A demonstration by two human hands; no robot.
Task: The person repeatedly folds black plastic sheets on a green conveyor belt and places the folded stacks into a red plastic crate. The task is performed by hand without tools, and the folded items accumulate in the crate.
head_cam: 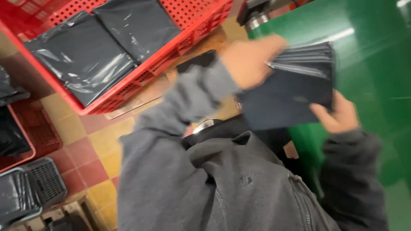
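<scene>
At nine o'clock, cut off by the frame edge, a red crate [25, 141] holds a dark glossy plastic bag [9, 132]; only part of either shows. Below it at eight o'clock sits a grey slatted crate [45, 179] with more dark material inside, its contents hard to make out. From ten to twelve o'clock a large red plastic crate [141, 75] lies tilted across the view, holding two flat rectangular packages in shiny black film [81, 57], side by side and touching, with no label visible on either. Under the crates runs a floor of red and yellow tiles [92, 143].

The person's grey hooded jacket [205, 184] fills the lower middle. The left hand [248, 62], at about one o'clock and blurred by motion, is closed on the top left edge of a stack of flat dark navy sheets [291, 96], fingers curled over it. The stack sits right of centre, at about two o'clock, held up between both hands in front of a green surface [372, 68]; its upper edge shows many thin layers, but whether they are bags, envelopes or cloth cannot be told. The right hand [338, 117], at three o'clock, grips the stack's lower right corner, thumb on the front face, fingers hidden behind. A metal part [257, 19] at twelve o'clock is cropped and unclear.
</scene>
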